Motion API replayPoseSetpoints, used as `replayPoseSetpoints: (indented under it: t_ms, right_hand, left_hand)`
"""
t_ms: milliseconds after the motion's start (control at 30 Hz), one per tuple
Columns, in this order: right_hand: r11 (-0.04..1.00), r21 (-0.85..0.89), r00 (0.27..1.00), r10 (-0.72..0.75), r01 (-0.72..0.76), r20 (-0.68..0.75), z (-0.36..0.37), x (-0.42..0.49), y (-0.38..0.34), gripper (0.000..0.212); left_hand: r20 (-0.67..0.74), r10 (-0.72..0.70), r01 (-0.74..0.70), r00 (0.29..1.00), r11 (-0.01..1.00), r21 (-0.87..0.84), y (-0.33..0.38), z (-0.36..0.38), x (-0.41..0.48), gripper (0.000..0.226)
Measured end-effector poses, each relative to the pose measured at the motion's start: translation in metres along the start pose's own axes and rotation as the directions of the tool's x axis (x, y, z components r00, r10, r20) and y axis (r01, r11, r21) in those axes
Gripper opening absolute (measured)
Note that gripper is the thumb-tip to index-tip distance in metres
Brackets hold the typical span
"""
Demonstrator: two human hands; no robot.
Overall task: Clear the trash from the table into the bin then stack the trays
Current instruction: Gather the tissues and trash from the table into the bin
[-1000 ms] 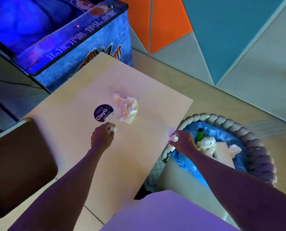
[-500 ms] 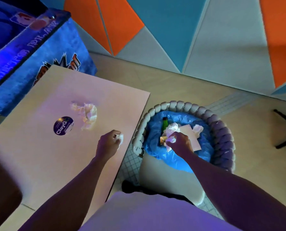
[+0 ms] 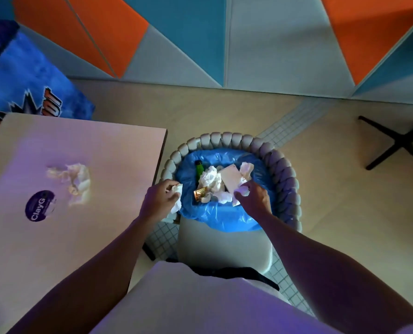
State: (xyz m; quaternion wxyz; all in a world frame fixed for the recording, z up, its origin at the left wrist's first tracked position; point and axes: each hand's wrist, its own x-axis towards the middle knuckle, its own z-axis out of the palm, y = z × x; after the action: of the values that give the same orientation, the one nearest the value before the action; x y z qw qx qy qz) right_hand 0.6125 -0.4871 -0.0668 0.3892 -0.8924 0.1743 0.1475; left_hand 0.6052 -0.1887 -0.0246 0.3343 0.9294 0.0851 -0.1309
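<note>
My left hand (image 3: 159, 201) grips a crumpled white napkin (image 3: 177, 197) at the table's right edge, just beside the bin's rim. My right hand (image 3: 252, 197) is over the open bin (image 3: 287, 179), pinching a small white paper scrap (image 3: 243, 190) above the trash inside. The bin has a braided grey rim and a blue liner (image 3: 227, 216), and holds crumpled tissues, a white card and a green bottle (image 3: 199, 168). A larger crumpled napkin (image 3: 76, 180) lies on the pale table (image 3: 80, 237), next to a round purple sticker (image 3: 39, 205). No trays are in view.
A blue arcade cabinet (image 3: 24, 92) stands behind the table at the far left. A black cross-shaped table base (image 3: 398, 143) sits on the floor at the right. Tiled floor strips run under and behind the bin. The wall behind has orange, blue and grey panels.
My left hand carried its napkin right, from the middle of the table to the edge by the bin. My right hand went from the table edge to over the bin. The view swung right.
</note>
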Motion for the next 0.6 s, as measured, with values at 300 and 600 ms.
replayPoseSetpoints:
  t_ms: [300, 600]
  right_hand:
    - [0.997, 0.05, 0.998, 0.056, -0.055, -0.029, -0.008, 0.029, 0.021, 0.029]
    - [0.996, 0.086, 0.999, -0.02, 0.023, -0.033, -0.006, 0.06, 0.007, 0.031]
  left_hand:
    - [0.008, 0.02, -0.02, 1.0, 1.0, 0.024, 0.045, 0.038, 0.036, 0.035]
    - [0.0, 0.028, -0.028, 1.0, 0.999, 0.025, 0.06, 0.042, 0.082, 0.036]
